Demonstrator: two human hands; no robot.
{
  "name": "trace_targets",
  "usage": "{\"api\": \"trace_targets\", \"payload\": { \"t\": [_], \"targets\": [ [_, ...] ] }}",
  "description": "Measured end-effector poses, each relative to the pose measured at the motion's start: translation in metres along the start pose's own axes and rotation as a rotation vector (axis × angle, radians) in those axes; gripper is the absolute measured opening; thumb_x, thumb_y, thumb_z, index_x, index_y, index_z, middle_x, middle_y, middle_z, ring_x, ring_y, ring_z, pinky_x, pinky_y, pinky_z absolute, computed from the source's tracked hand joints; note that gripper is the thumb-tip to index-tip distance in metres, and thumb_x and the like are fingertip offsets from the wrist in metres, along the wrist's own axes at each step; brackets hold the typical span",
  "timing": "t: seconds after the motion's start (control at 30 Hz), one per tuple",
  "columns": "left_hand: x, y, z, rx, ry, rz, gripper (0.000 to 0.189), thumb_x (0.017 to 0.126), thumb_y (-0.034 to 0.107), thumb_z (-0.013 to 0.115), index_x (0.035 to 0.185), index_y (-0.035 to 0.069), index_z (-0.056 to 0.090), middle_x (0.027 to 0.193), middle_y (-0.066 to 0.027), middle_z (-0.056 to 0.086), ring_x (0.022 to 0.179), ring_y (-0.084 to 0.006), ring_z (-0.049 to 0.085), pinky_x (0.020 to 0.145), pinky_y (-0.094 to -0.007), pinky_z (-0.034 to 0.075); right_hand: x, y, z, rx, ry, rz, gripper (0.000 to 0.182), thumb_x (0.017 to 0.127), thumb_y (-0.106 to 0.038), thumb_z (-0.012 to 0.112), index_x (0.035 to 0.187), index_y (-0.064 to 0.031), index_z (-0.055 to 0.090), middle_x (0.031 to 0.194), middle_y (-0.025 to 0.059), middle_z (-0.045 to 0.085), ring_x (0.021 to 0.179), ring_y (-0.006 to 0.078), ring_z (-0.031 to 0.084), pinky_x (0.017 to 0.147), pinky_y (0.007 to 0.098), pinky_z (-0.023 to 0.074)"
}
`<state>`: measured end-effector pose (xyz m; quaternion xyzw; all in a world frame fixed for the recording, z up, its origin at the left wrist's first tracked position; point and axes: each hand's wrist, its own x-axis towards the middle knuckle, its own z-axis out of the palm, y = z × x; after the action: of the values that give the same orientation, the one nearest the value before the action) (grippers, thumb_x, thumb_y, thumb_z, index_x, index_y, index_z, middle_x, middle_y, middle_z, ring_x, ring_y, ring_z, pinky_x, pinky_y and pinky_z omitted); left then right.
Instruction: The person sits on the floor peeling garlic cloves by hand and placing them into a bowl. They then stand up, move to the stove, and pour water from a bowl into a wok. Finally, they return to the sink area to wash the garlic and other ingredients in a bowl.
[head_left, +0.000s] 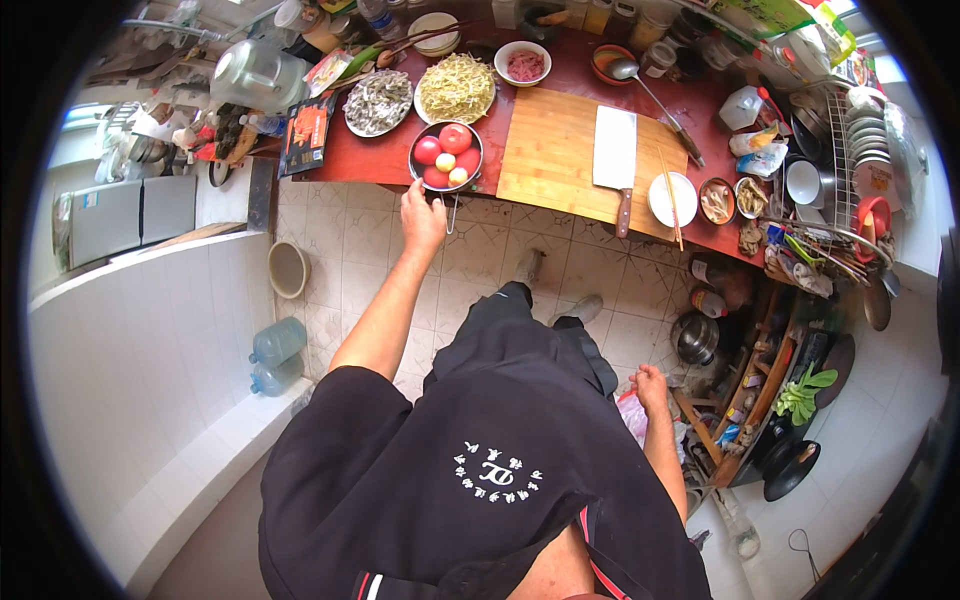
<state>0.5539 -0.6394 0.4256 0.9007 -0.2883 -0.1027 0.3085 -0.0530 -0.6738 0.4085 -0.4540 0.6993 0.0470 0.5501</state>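
Note:
My left hand (424, 217) reaches to the near rim of a round metal bowl (447, 187) at the front edge of the red table. Its fingertips touch the rim, but how firmly they grip is hidden. Inside the bowl lie several red tomatoes (455, 137) and smaller pale yellow-red fruits (445, 163). A wire handle (452, 215) hangs down beside the hand. My right hand (651, 386) hangs low at my side, fingers loosely bent with nothing visible in them, close to a pinkish plastic bag (632, 416).
On the red table (360, 165) stand plates of bean sprouts (456, 86) and grey shrimp-like pieces (379, 101). A cleaver (615, 150) lies on a wooden cutting board (551, 142). Chopsticks (670, 196) rest across a white bowl (660, 206). A bucket (289, 270) stands on the floor.

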Motion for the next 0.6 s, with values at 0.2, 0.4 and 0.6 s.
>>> {"api": "trace_targets", "payload": {
  "t": [0.2,0.4,0.6],
  "targets": [
    [-0.024,0.081,0.013,-0.122,-0.212,0.359,0.055,0.083,0.001,0.063,0.134,-0.002,0.046,0.121,-0.0223,0.057,0.114,-0.0388,0.054,0.100,-0.0462,0.044,0.009,0.075,-0.013,-0.087,0.040,-0.030,0.033,0.093,-0.010,0.054,0.123,0.0043,0.059,0.098,0.0160,0.071,0.081,0.0211,0.070,0.065,0.0314,0.0555],
    [-0.072,0.151,0.058,-0.212,-0.666,0.546,0.047,0.091,0.004,0.058,0.137,0.003,0.047,0.104,-0.0165,0.066,0.093,-0.0300,0.066,0.082,-0.0397,0.054,-0.018,0.049,0.025,-0.113,0.149,-0.003,0.040,0.085,-0.023,0.062,0.121,-0.0054,0.065,0.103,0.0207,0.072,0.095,0.0288,0.070,0.085,0.0379,0.0543],
    [-0.154,0.250,0.095,-0.239,-1.011,0.675,0.040,0.094,0.005,0.056,0.133,0.003,0.050,0.102,-0.0160,0.068,0.089,-0.0272,0.069,0.080,-0.0371,0.055,-0.061,0.050,0.007,0.095,0.308,-0.016,0.036,0.089,-0.027,0.062,0.119,-0.0066,0.065,0.110,0.0195,0.070,0.102,0.0327,0.067,0.090,0.0396,0.0523]
  ]
}}
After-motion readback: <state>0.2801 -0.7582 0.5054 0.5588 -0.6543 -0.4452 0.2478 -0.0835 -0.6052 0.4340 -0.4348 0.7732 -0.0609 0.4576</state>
